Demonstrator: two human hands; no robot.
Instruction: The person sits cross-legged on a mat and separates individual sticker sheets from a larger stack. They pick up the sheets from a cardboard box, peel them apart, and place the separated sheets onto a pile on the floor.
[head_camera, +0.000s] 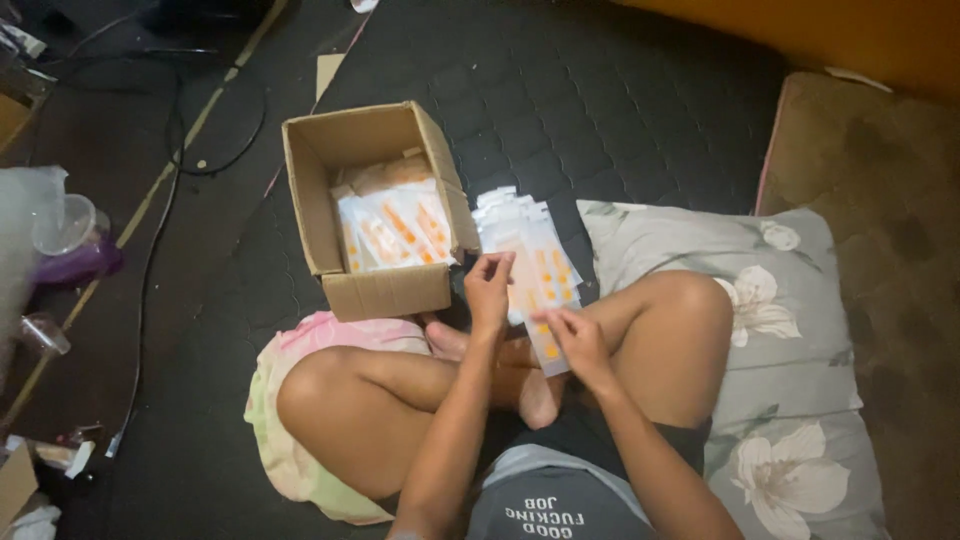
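I sit cross-legged on a dark quilted mat. My right hand (580, 342) pinches a clear packet with orange spots (546, 340) at its lower end. The fingers of my left hand (489, 285) touch the top of the same packet. Just behind my hands lies a fanned pile of similar clear packets (520, 232) on the mat. An open cardboard box (385, 290) stands to the left of the pile, filled with more orange-and-clear packets (395, 228).
A grey floral pillow (790, 330) lies under my right knee, a pink-and-green cloth (275, 420) under my left. Black cables (160, 200) cross the floor at left near a clear plastic cup (65, 225). A brown rug (880, 200) sits at right.
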